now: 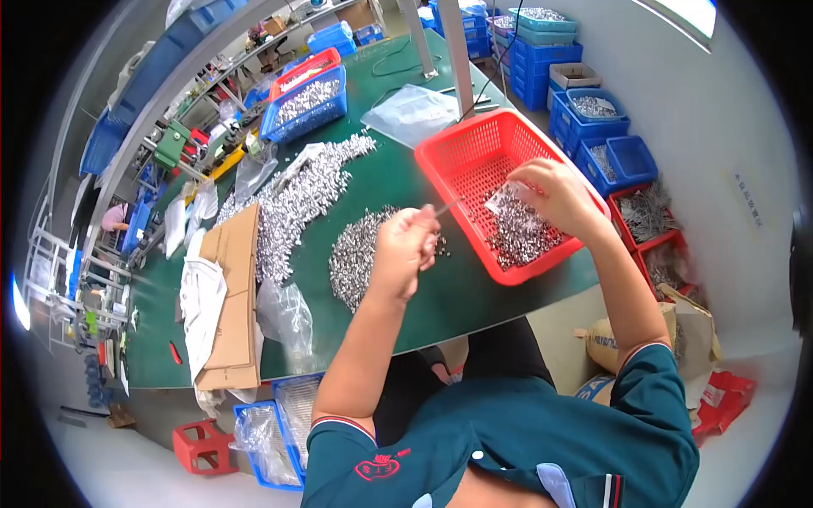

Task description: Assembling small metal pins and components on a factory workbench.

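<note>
My left hand (pixel 408 244) is closed on a thin metal pin that points toward the red basket. It hovers over a heap of small silver metal parts (pixel 356 254) on the green table (pixel 398 182). My right hand (pixel 555 193) reaches into the red plastic basket (pixel 474 152) and pinches a small clear bag of metal parts (pixel 508 199). More silver parts (pixel 521 237) lie in the basket's near corner.
A long spread of silver parts (pixel 296 199) runs across the table beside flattened cardboard (pixel 233 296) and clear plastic bags (pixel 411 110). Blue and red crates of parts (pixel 306 102) stand at the far side. More blue bins (pixel 593 118) and red bins (pixel 648 216) sit on the floor at right.
</note>
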Demonstrator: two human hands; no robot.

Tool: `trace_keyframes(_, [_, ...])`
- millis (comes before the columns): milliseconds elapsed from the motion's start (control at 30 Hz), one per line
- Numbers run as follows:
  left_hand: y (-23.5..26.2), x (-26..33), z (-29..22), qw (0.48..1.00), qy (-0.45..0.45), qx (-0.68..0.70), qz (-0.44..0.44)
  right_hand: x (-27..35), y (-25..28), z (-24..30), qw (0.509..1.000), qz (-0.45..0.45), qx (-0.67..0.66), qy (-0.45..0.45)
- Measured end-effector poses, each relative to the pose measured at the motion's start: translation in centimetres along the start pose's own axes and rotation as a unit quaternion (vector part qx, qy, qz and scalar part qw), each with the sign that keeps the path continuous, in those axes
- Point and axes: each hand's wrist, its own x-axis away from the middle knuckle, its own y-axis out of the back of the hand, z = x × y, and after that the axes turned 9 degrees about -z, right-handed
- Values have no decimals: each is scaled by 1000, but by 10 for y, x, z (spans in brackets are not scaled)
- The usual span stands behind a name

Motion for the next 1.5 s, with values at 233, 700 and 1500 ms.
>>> trace_keyframes(233, [64, 73, 20, 987, 2, 143, -78, 17, 2, 103, 988, -125, -92, 23])
trace_keyframes(700, [120, 185, 100, 953, 34, 182, -239, 81, -164, 150, 987, 85, -137, -9])
trace_keyframes(1500, [110, 173, 118, 991, 23, -29, -130, 76, -137, 179, 809, 258, -430, -306])
